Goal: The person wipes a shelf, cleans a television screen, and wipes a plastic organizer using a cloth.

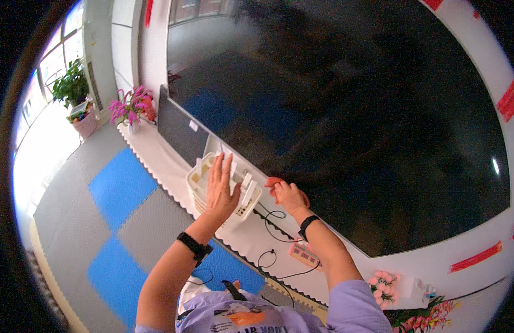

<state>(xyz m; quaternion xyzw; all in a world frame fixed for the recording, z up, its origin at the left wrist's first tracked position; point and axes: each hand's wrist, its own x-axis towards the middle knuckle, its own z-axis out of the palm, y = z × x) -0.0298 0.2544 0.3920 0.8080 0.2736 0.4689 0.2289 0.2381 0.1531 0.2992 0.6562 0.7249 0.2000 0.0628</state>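
My right hand (289,196) grips a crumpled orange-red cloth (274,182) against the lower edge of a large black screen (344,125) on the wall. Over a white plastic basket (193,183), my left hand (220,183) is spread flat with its fingers pointing away from me. Whether it touches the things in the basket is hard to tell. White strip-like pieces (248,193) lie in the basket, which looks like the top of a stack. The basket stands on a shelf with a white cover (165,170), just below the screen.
Black cables (278,277) loop over the shelf beside a pink box (302,254). Pink-purple flowers (132,106) stand at the shelf's far left end, and pale pink flowers (383,287) at lower right. Blue and grey foam mats (124,181) cover the floor. A potted plant (72,85) is near the window.
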